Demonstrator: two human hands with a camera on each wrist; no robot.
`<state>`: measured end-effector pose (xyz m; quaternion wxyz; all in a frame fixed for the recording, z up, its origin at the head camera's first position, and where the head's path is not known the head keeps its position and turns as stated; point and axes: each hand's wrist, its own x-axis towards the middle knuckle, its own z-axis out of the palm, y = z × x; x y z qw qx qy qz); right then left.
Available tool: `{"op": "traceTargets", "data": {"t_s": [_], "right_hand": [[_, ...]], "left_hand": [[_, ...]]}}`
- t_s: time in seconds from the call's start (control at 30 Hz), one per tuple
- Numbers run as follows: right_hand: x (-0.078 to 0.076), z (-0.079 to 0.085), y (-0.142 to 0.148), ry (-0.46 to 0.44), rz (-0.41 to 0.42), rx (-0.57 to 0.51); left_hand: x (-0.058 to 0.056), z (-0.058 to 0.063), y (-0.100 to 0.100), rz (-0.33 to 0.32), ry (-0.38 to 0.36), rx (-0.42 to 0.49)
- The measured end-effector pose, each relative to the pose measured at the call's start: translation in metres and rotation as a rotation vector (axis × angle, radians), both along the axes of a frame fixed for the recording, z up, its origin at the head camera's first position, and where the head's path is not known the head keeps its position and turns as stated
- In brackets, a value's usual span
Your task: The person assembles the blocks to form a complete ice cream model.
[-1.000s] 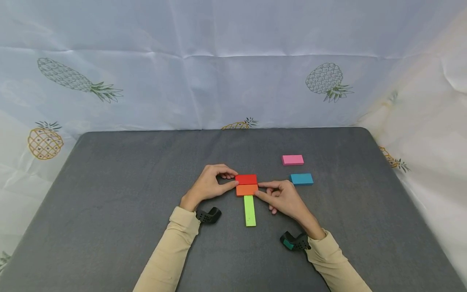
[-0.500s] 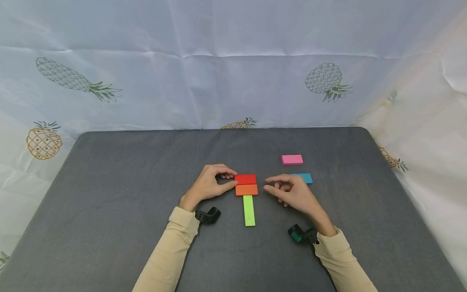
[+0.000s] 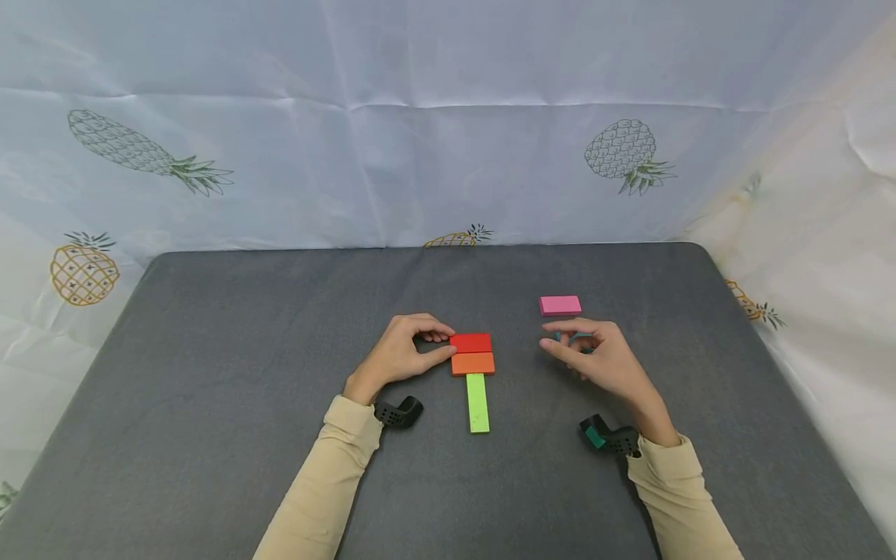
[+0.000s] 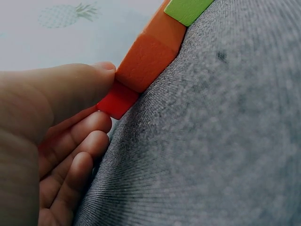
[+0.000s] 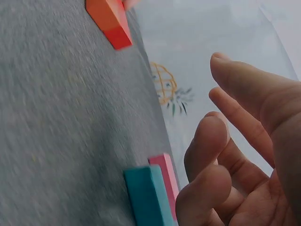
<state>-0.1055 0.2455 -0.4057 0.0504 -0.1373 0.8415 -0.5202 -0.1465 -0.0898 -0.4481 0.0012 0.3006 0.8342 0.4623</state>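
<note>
My left hand (image 3: 406, 350) rests at the left ends of a red block (image 3: 470, 343) and an orange block (image 3: 473, 363), which lie side by side. Its thumb and index fingertips touch those ends; in the left wrist view, the thumb meets the orange block's corner (image 4: 146, 61). A lime-green block (image 3: 478, 403) extends lengthwise from the orange block's near side. My right hand (image 3: 602, 354) hovers over a blue block (image 5: 148, 195), mostly hiding it in the head view. Its thumb and index finger are spread apart with nothing between them.
A pink block (image 3: 560, 306) lies just beyond the blue one. All the blocks lie on a dark grey table (image 3: 245, 389). A pale cloth with pineapple prints (image 3: 378, 171) hangs behind the table and at its sides.
My right hand has left the right ends of the red and orange blocks and moved right, over the blue block. My left hand stays in place.
</note>
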Motion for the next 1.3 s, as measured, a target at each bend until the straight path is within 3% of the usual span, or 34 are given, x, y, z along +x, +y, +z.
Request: {"op": "traceTargets", "data": {"t_s": [0.77,1.3], "right_hand": [[0.000,0.003,0.034,0.048,-0.001,0.092],[0.001,0.000,0.039,0.038,-0.008,0.166]], "left_hand": [[0.000,0.000,0.000,-0.006,0.016,0.006],[0.000,-0.002,0.000,-0.009,0.029,0.013]]}}
